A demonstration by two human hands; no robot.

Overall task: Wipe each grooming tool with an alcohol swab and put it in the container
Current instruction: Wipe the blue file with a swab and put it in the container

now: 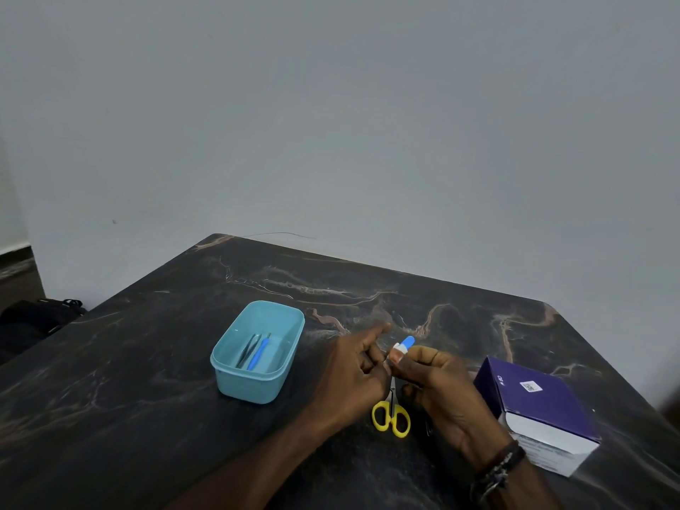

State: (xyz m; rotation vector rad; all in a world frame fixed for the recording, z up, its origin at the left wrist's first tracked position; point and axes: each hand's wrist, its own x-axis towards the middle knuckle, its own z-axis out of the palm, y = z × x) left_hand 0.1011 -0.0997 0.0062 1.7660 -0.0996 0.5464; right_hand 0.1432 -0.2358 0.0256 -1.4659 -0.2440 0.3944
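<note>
Fingers [423, 357] — both hands — on swab [401, 346]

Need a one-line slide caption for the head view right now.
Both hands hold a blue-and-white swab packet over yellow scissors; two tools lie in the teal container.

A plain grey-white wall [331, 104] fills the upper view in dim, even light. A dark marble-patterned table [147, 362] stands against it, a black bag [33, 322] on the floor at left.
</note>
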